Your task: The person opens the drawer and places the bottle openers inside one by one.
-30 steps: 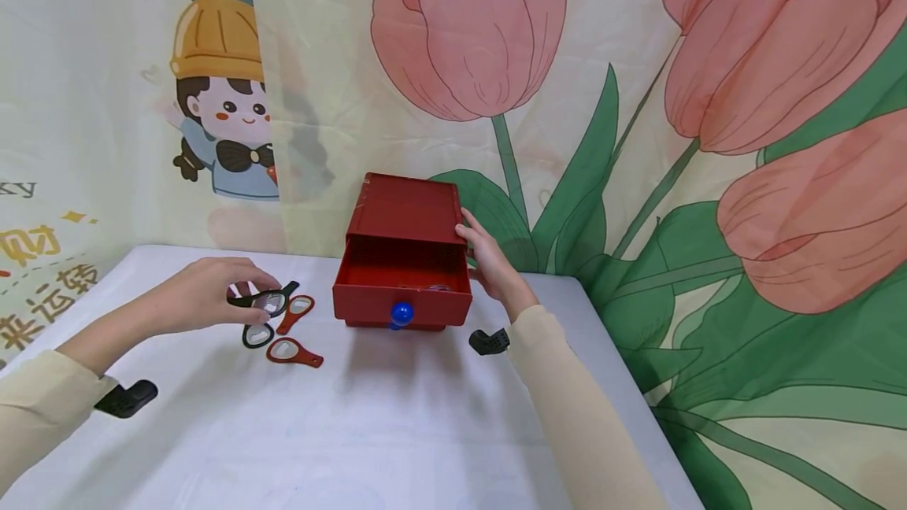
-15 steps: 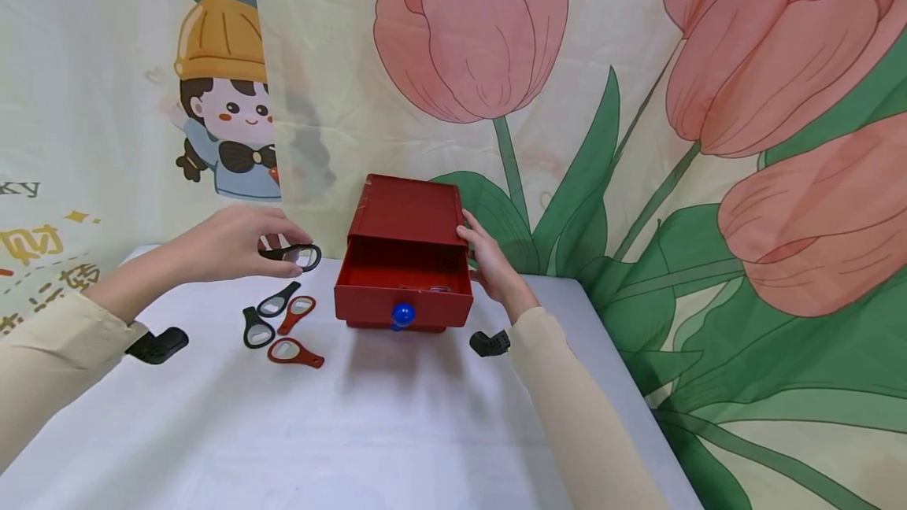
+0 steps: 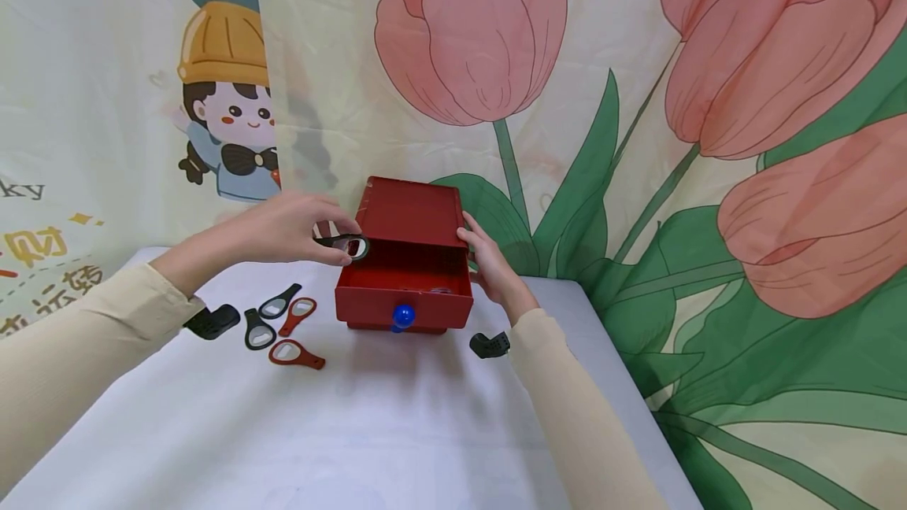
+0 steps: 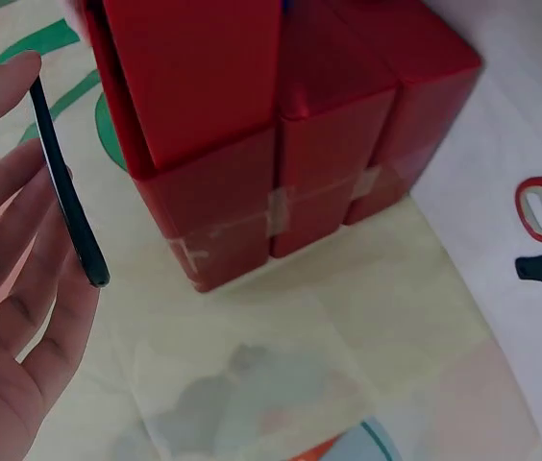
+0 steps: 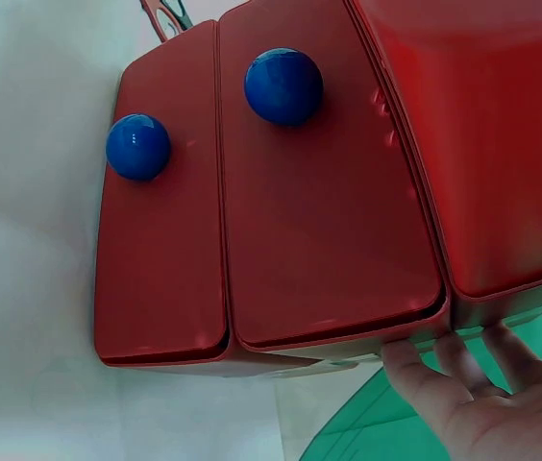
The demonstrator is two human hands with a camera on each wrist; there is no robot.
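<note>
My left hand (image 3: 283, 228) pinches a black bottle opener (image 3: 327, 242) between thumb and fingers, at the left edge of the pulled-out top drawer (image 3: 368, 307). The left wrist view shows this opener edge-on as a thin dark strip. The drawer belongs to a small red drawer box (image 3: 411, 207) with blue knobs (image 5: 283, 86); its two lower drawers are pushed in. A small shiny thing (image 3: 441, 290) lies inside the open drawer, mostly hidden by its front. My right hand (image 3: 492, 262) rests against the box's right side, fingertips touching it in the right wrist view.
Left of the box, two red bottle openers (image 3: 309, 357) and two black bottle openers (image 3: 252, 319) lie on the white table (image 3: 397, 431). A printed cloth backdrop (image 3: 326, 101) hangs behind. Black wrist cameras (image 3: 212, 322) sit at both cuffs.
My left hand has lifted the black bottle opener off the group on the table and carried it right to the open drawer. My right hand has stayed at the box.
</note>
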